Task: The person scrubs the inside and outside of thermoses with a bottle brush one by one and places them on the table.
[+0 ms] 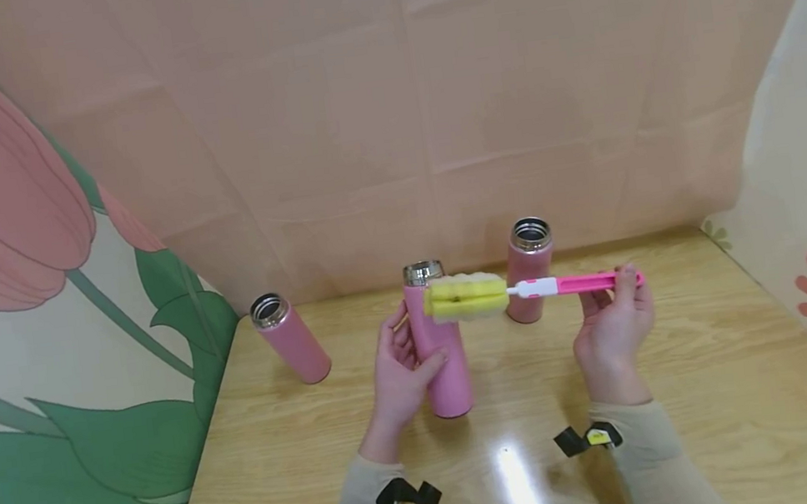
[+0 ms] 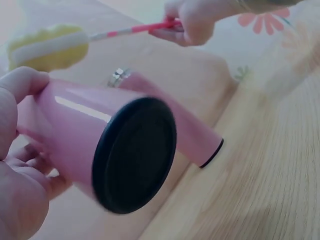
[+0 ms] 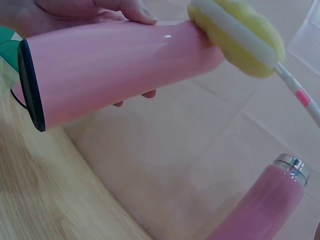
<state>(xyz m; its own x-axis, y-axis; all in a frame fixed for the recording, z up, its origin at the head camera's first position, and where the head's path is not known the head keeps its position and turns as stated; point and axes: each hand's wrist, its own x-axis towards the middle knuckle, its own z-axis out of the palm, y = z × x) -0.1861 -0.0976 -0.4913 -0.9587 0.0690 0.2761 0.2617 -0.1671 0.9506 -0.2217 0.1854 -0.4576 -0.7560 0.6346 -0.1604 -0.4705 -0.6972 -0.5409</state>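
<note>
My left hand [image 1: 402, 374] grips a pink thermos bottle [image 1: 449, 377], thumb in front and fingers behind. The bottle is held upright with its steel mouth uncovered, and its dark base [image 2: 135, 155] shows in the left wrist view, raised off the table. My right hand [image 1: 616, 331] pinches the far end of the pink handle of a bottle brush [image 1: 555, 286]. The brush lies level, its yellow-and-white sponge head [image 3: 240, 37] crossing the bottle just below the steel rim. Whether sponge and bottle touch, I cannot tell.
Two more uncovered pink bottles stand on the wooden table [image 1: 264, 471]: one at the left [image 1: 293, 341], one behind the brush [image 1: 526, 300]. A pinkish cloth backdrop [image 1: 395, 118] hangs along the table's back edge. Flower-patterned panels flank both sides.
</note>
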